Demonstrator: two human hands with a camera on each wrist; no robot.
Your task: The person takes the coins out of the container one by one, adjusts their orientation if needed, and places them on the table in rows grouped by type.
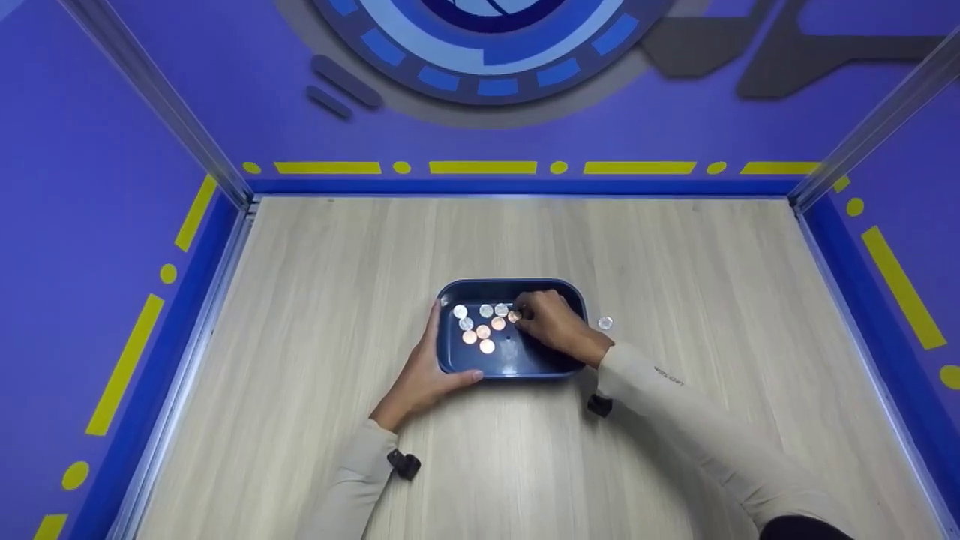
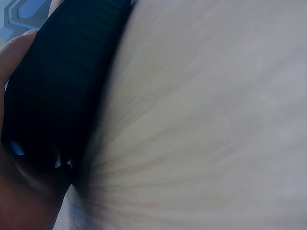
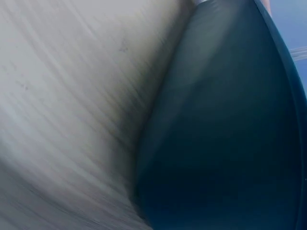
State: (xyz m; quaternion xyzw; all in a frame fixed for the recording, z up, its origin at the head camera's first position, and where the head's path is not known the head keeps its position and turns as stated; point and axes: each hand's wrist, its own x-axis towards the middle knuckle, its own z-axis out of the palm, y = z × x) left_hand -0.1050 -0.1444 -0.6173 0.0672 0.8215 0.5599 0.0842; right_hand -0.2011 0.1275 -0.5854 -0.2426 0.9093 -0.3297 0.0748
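The left hand (image 1: 426,375) rests against the left wall of a dark blue tray (image 1: 525,367), fingers laid up along that side and the thumb along the near rim, so the hand cups the tray's near-left corner. In the left wrist view the tray's outer wall (image 2: 57,86) fills the left part of the frame, with the hand (image 2: 14,52) pressed against it and pale wood-grain table (image 2: 216,120) beyond.

The tray sits on the table (image 1: 300,300), roughly at its centre. Inside it lies a cluster of coins (image 1: 480,326), some silver and some copper, grouped in the far-left part of the tray floor, several touching or nearly so.

The right hand (image 1: 551,322) reaches into the tray from the right, over its right rim, fingers curled down together at the right edge of the cluster, where a copper coin (image 1: 514,316) lies at the fingertips. Whether that coin is actually pinched cannot be told from the head view. The right wrist view shows only the tray's outer wall (image 3: 225,134) and the table (image 3: 67,96), blurred, with no fingers visible.

One silver coin (image 1: 605,323) lies on the table just beside the tray's right wall, outside it, near the right wrist.
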